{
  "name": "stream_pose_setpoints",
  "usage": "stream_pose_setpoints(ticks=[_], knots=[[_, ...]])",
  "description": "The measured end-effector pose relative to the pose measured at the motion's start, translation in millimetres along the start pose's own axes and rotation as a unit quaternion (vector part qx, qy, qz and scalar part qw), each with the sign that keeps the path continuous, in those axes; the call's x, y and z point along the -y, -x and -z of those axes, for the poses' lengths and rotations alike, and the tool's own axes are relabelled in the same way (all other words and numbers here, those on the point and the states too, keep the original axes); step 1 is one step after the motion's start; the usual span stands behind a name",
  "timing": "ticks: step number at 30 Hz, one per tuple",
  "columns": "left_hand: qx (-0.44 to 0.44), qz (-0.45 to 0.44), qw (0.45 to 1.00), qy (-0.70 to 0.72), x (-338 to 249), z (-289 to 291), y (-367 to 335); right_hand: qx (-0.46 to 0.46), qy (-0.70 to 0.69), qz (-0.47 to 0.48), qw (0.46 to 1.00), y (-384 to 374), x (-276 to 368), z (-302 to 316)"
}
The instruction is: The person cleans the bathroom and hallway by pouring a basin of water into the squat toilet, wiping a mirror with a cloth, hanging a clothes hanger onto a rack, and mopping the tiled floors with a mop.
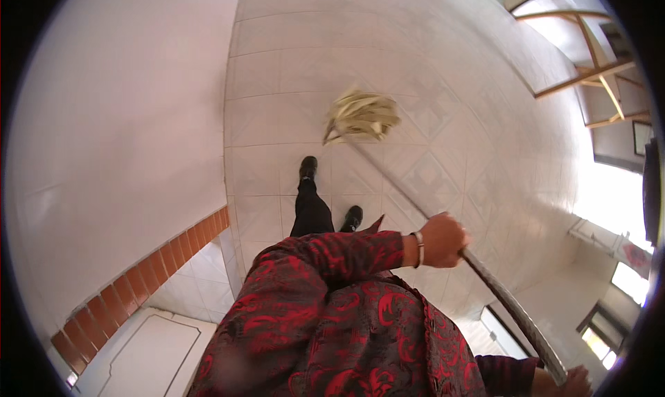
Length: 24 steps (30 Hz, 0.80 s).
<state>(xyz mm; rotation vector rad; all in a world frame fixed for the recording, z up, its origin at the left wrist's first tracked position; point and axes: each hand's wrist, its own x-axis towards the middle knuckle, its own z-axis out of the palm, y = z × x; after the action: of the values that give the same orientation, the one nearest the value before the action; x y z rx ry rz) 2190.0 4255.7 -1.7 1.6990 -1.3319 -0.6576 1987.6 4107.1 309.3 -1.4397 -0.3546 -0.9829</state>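
Observation:
A mop with a long handle [509, 300] runs slantwise across the view, from the lower right up to the floor ahead of me. Its pale yellowish strands [364, 116] lie spread on the tiles, slightly blurred, just beyond my feet. My left hand [443, 241], with a bracelet at the wrist, is wrapped round the handle about midway along. Close to the handle's upper end, at the lower right rim, my right hand [571, 383] grips it, partly cut off by the dark edge of the picture.
Light patterned tiles cover the floor [305, 71]. A white wall [131, 113] runs along the left, with a brick-red tiled edge [142, 279] and a white panel [156, 355] below it. Wooden frame pieces [589, 78] stand at the upper right. My black shoes [308, 167] are on the floor.

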Motion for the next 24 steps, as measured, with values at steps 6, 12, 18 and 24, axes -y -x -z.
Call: stream_pose_setpoints(ticks=[6,12,18,24], knots=[[-0.152,0.19,0.969,0.05,89,91,101,0.037,-0.194,-0.221,0.955,-82,-186,-36],[-0.188,0.387,0.902,0.037,168,156,217,-0.073,-0.264,-0.384,0.882,-72,-425,-193],[-0.215,0.456,0.863,0.022,240,139,341,0.17,-0.281,-0.526,0.784,-7,-474,-342],[-0.237,0.457,0.857,-0.034,267,179,308,0.171,-0.305,-0.505,0.789,-46,-486,-351]])
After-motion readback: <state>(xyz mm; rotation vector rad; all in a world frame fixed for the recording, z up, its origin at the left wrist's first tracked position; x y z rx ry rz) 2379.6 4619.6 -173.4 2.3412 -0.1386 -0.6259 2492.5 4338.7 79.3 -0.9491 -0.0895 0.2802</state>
